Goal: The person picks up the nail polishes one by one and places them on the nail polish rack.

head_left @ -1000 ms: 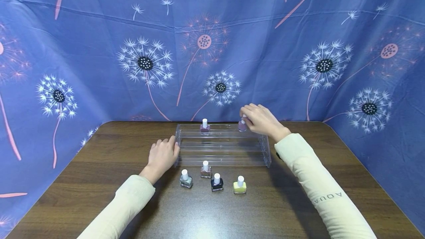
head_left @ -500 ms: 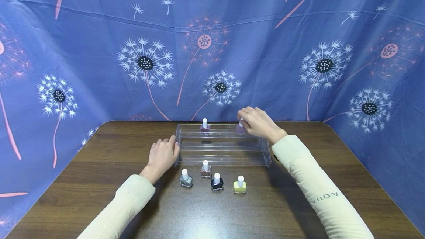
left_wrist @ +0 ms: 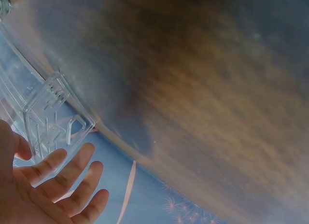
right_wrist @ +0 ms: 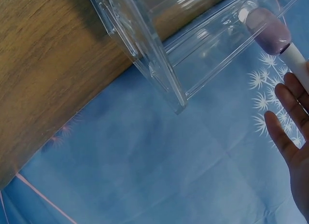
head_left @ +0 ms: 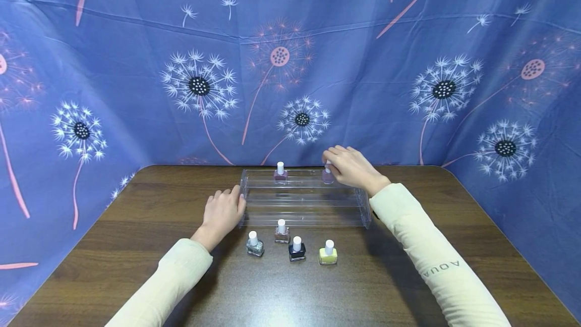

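Observation:
A clear acrylic tiered rack [head_left: 301, 201] stands near the back of the table. My left hand [head_left: 221, 213] holds its left end panel [left_wrist: 58, 118] between thumb and index finger, the other fingers spread fairly straight. With my right hand [head_left: 351, 166] I pinch the white cap of a mauve nail polish bottle [right_wrist: 271, 33], upright at the top tier's right part. Another purple nail polish bottle [head_left: 280, 175] stands on the same tier, further left. In front of the rack are glittery grey-green [head_left: 255, 248], brownish [head_left: 282, 236], black [head_left: 297, 252] and yellow [head_left: 328, 256] nail polish bottles.
The wooden table [head_left: 136, 246] ends just behind the rack. A blue cloth with dandelion prints [head_left: 354, 64] hangs along the back and both sides. The rack's lower tiers lie between my hands.
My right hand has shifted slightly left along the top tier with the mauve nail polish bottle and come down a little. The left hand and the bottles on the table stay put.

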Tool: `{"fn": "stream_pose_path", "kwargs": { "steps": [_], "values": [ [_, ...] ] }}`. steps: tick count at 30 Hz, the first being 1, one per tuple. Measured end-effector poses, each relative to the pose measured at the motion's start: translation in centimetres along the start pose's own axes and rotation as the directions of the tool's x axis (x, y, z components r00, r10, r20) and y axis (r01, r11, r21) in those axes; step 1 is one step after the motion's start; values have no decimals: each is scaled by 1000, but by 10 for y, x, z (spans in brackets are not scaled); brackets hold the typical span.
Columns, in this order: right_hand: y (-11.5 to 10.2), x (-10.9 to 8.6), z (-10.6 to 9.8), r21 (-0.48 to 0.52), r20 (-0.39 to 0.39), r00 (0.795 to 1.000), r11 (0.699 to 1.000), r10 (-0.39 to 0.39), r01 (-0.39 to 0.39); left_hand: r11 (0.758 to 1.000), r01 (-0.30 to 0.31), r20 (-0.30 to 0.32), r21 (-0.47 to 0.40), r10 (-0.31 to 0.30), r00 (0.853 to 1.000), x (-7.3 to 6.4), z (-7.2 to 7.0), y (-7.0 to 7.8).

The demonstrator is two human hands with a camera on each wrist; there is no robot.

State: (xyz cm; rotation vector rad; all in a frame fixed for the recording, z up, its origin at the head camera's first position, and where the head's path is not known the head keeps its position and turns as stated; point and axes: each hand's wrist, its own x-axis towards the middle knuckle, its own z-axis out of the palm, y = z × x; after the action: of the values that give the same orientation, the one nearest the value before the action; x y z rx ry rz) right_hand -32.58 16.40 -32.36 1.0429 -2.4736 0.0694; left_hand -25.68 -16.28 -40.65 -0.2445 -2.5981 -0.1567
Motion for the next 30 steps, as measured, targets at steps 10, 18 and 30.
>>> {"fn": "stream_pose_path", "kwargs": {
  "steps": [10, 18, 30],
  "values": [
    [1, -1, 2, 18, 13, 1000, 1000, 24, -25, 1000, -1, 5, 3, 1, 1000, 0, -1, 0],
    [0, -2, 0, 30, 36, 998, 998, 48, -49, 1000, 0, 15, -9, 0, 1000, 0, -1, 1],
    [2, -1, -3, 42, 38, 998, 997, 57, -59, 1000, -4, 0, 0, 4, 1000, 0, -2, 1]
  ]
}}
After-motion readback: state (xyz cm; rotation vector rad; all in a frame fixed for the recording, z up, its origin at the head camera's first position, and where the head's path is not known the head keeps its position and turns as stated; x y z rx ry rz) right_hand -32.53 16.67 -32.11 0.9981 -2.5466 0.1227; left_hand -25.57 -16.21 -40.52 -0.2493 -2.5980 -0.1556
